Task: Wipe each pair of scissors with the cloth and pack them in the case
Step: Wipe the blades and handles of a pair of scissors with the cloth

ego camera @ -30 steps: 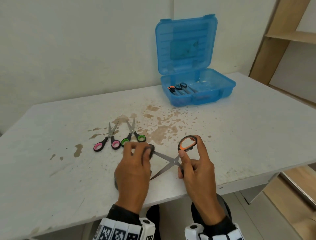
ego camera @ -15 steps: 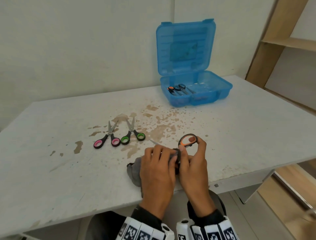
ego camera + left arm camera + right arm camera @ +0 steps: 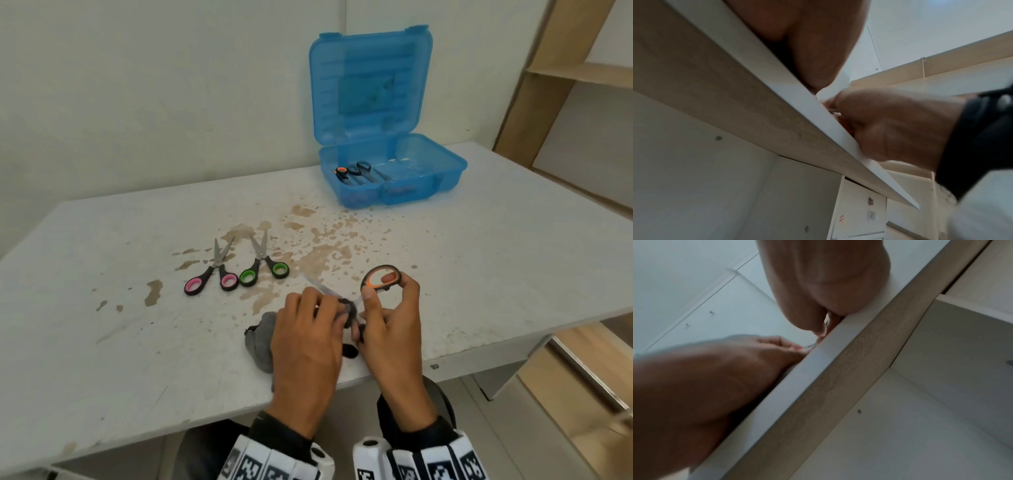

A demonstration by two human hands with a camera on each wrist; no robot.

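Observation:
Near the table's front edge my right hand (image 3: 387,308) grips the orange-handled scissors (image 3: 380,278), one handle loop raised between thumb and fingers. My left hand (image 3: 315,318) holds the grey cloth (image 3: 262,339) wrapped round a blade, whose tip (image 3: 317,284) sticks out beyond my fingers. Pink-handled scissors (image 3: 212,277) and green-handled scissors (image 3: 263,265) lie side by side on the table to the left. The blue case (image 3: 394,178) stands with its lid up at the back, with scissors (image 3: 356,171) inside. Both wrist views look from under the table edge (image 3: 818,113), so the fingers are mostly hidden.
The white table (image 3: 496,257) carries brown stains (image 3: 322,246) in its middle. A wooden shelf unit (image 3: 565,68) stands at the right, beyond the table's corner. The wall runs close behind the case.
The open scissors were spread between both hands; now my left hand has brought the cloth onto a blade and moved right, close against my right hand.

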